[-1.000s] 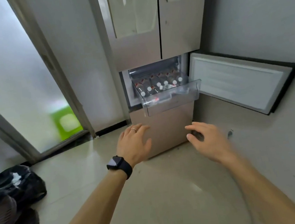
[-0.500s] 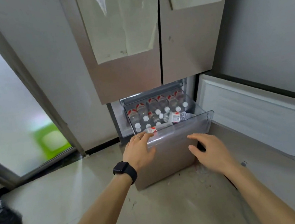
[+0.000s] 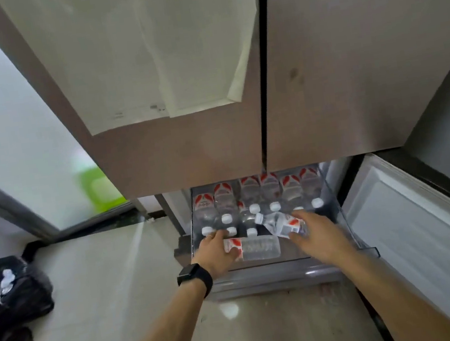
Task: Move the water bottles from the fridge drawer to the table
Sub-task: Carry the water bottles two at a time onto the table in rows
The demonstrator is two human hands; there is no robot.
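- Half a second ago both hands sat at the front rim of the fridge drawer [image 3: 276,277]; now both are inside it, down among the bottles.
- The view has also come closer and looks down more steeply, so the upper fridge doors [image 3: 186,147] fill the top of the frame.
- The left hand [image 3: 215,251], with a black watch [image 3: 194,276] on its wrist, reaches in palm down. Its grip is on the lying bottle [image 3: 258,249], thumb under the red label end and fingers over it.
- The right hand [image 3: 318,236] reaches in from the right, fingers above and thumb below the base of the tilted bottle [image 3: 279,224]. It is blurred, so whether that grip has closed cannot be told.
- The other water bottles [image 3: 271,192] stand in rows behind, all in the drawer.
- The lower door [image 3: 414,230] stands open at the right.
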